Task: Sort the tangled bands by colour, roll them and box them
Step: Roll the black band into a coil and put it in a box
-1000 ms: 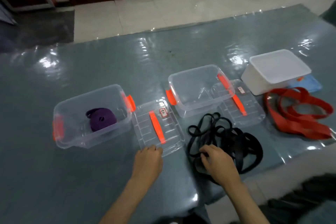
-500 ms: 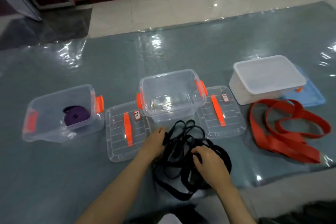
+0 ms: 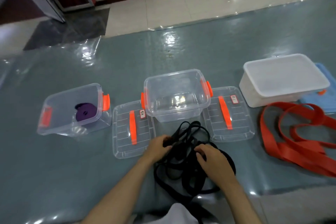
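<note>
The left hand (image 3: 157, 148) pinches a strand of the black band tangle (image 3: 189, 152) at its left edge; the right hand (image 3: 211, 162) rests on top of the tangle with fingers curled into the loops. The tangle lies directly in front of the empty clear box (image 3: 177, 96). The step in hand appears to be freeing the black bands for rolling; the next move calls for isolating one end. The bands are flat, limp and matte. Left of that box, a rolled purple band (image 3: 85, 113) sits boxed. Right of it, glossy red bands (image 3: 298, 138) lie loose.

Black bands (image 3: 189, 152), red bands (image 3: 298, 143), seemingly purple roll (image 3: 85, 112)
</note>
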Motion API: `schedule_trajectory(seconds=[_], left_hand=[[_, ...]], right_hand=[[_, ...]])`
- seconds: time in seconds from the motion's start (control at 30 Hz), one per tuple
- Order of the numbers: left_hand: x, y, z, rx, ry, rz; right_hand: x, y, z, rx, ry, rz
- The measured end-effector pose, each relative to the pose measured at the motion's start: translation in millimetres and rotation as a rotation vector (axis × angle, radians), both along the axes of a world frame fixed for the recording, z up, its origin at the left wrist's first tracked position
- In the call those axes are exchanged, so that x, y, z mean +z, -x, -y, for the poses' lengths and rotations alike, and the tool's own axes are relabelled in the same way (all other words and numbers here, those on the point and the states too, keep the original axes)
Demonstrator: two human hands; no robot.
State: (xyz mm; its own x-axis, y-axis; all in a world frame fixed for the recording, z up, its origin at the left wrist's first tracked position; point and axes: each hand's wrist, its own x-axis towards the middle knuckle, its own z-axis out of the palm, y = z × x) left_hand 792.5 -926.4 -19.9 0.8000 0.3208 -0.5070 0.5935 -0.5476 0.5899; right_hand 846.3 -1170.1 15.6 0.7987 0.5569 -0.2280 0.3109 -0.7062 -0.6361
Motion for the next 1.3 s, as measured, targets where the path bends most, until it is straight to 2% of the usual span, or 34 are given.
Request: schedule_trajectory(seconds=[0.23,0.4,0.6,0.87,0.97,1.1,1.3], left_hand=[[-8,0,12,-0.012,-0.095,-0.043],[-9,-8,5,0.027,-0.011,-0.126],[-16,-2,-4,0.175,0.083,-0.093],[4,10,-7,0.501,0.129,0.192],[26,19,-15,0.451,0.25,0.278],[58,29,-23,0.382,0.339,0.39],[107,39,-22,0.423,0.43,0.596]], right_hand=[[-4,-16,2,0.026,-0.012,-0.049],[-5,-27,-6,0.056,0.018,-0.059],[-7,-34,-17,0.081,0.032,-0.075],[-14,-52,-25,0.011,0.042,-0.056],[-16,-55,-34,-0.042,0.024,-0.027],[-15,-59,-56,-0.035,-0.132,0.026],[-1,-57,-92,0.16,-0.184,0.011]])
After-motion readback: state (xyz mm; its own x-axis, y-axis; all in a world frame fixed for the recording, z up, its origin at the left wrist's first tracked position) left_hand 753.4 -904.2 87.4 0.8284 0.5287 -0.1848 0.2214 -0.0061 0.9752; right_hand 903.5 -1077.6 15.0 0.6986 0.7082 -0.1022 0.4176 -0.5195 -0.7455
